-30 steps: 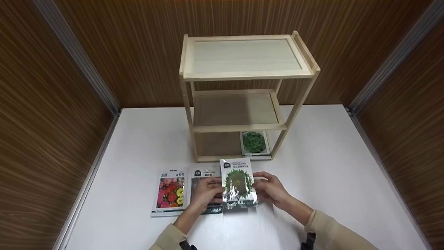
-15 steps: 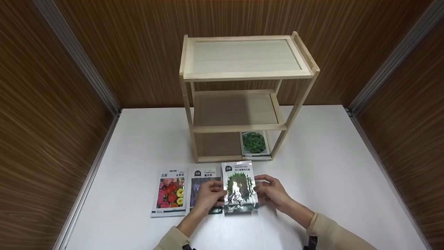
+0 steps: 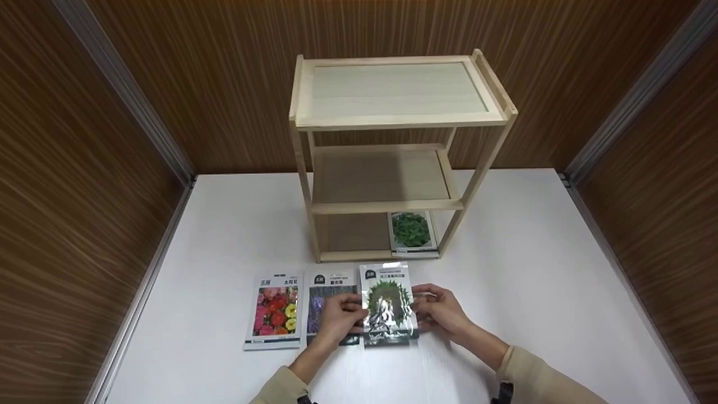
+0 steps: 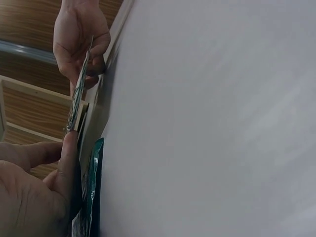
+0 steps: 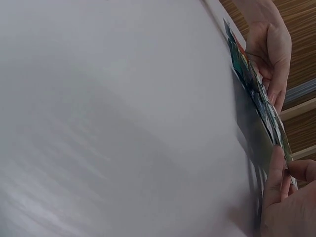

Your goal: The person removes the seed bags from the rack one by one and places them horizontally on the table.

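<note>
Fingers (image 3: 356, 316) of our left hand (image 3: 335, 320) and right hand (image 3: 445, 312) pinch the spiky-leaf packet (image 3: 388, 303) by its sides, just right of the purple packet (image 3: 320, 300).

Wood-grain panels (image 3: 235, 101) with metal corner strips (image 3: 129, 90) enclose a white tabletop (image 3: 561, 280), booth-like.

One wooden rack (image 3: 392, 123) with three shelves (image 3: 381, 177); one leafy packet (image 3: 411, 231) at the lowest shelf's front right corner; one red-and-yellow flower packet (image 3: 276, 311) and one purple flower packet (image 3: 330, 288), nearer the left edge of one counter (image 3: 241, 224); one spiky-leaf packet (image 3: 388, 303), so four packets; one left hand (image 3: 338, 318) and one right hand (image 3: 441, 310), two hands.
</note>
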Action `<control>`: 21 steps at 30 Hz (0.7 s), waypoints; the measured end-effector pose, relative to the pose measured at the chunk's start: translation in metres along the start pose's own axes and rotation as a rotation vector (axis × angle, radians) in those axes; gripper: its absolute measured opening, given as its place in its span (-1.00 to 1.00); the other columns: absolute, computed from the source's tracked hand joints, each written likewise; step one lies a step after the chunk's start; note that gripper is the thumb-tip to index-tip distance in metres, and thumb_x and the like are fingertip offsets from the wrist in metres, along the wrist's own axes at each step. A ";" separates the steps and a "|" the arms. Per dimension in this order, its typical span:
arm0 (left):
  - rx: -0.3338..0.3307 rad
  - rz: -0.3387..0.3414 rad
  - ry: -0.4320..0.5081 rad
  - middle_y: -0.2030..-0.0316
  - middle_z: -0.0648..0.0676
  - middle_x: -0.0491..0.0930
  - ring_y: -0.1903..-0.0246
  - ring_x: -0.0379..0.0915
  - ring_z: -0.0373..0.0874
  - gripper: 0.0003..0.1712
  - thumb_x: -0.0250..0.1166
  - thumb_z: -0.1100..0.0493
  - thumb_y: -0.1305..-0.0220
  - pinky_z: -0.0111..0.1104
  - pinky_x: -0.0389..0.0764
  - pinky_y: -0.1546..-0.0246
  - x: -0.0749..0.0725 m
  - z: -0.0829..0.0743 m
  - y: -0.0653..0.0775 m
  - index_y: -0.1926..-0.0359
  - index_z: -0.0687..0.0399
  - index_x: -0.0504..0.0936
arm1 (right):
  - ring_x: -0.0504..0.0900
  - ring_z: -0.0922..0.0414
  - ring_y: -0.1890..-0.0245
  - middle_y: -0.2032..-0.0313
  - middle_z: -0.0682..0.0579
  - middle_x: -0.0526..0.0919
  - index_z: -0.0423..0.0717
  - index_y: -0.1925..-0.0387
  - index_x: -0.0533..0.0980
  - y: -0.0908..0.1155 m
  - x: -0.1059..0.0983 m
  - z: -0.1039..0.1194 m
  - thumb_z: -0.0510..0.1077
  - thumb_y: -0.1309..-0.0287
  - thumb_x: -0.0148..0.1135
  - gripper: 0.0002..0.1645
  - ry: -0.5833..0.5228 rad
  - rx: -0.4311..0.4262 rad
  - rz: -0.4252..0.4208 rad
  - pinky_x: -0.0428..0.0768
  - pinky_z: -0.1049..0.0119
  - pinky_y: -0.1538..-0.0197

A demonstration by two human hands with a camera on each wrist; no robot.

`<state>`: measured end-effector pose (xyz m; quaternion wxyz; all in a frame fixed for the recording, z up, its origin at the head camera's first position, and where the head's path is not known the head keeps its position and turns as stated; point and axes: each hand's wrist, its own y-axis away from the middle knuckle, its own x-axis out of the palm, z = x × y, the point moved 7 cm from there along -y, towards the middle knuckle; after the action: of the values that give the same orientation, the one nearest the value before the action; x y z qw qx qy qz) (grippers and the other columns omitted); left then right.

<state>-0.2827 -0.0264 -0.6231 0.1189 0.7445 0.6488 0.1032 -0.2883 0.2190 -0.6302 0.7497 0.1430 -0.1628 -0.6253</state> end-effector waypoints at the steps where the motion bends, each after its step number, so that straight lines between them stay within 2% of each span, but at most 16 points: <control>1: 0.000 -0.002 -0.001 0.21 0.17 0.67 0.46 0.67 -0.19 -0.52 0.43 0.41 -0.24 -0.32 0.89 0.39 0.000 0.000 0.000 -0.18 0.45 0.61 | 0.70 0.23 0.43 0.30 0.11 0.72 -0.37 -0.30 0.42 0.000 0.000 0.000 -0.36 -0.22 0.27 -0.39 0.002 -0.001 0.002 0.78 0.42 0.45; 14: 0.006 -0.006 -0.005 0.22 0.18 0.67 0.52 0.65 -0.21 -0.50 0.42 0.46 -0.20 -0.37 0.87 0.41 0.001 0.002 -0.003 -0.17 0.55 0.58 | 0.69 0.22 0.40 0.27 0.09 0.72 -0.39 -0.35 0.43 0.000 -0.001 0.002 -0.26 -0.28 0.34 -0.36 0.077 0.003 -0.011 0.80 0.40 0.42; 21: -0.002 -0.017 -0.025 0.21 0.22 0.69 0.53 0.65 -0.21 -0.50 0.44 0.44 -0.20 -0.38 0.86 0.44 0.002 0.001 -0.004 -0.16 0.54 0.59 | 0.68 0.23 0.41 0.32 0.10 0.72 -0.43 -0.30 0.47 -0.001 -0.002 0.004 -0.30 -0.27 0.35 -0.40 0.103 -0.008 -0.025 0.80 0.42 0.45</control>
<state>-0.2857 -0.0241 -0.6251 0.1284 0.7400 0.6536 0.0936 -0.2911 0.2204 -0.6270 0.7496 0.1740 -0.1199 -0.6273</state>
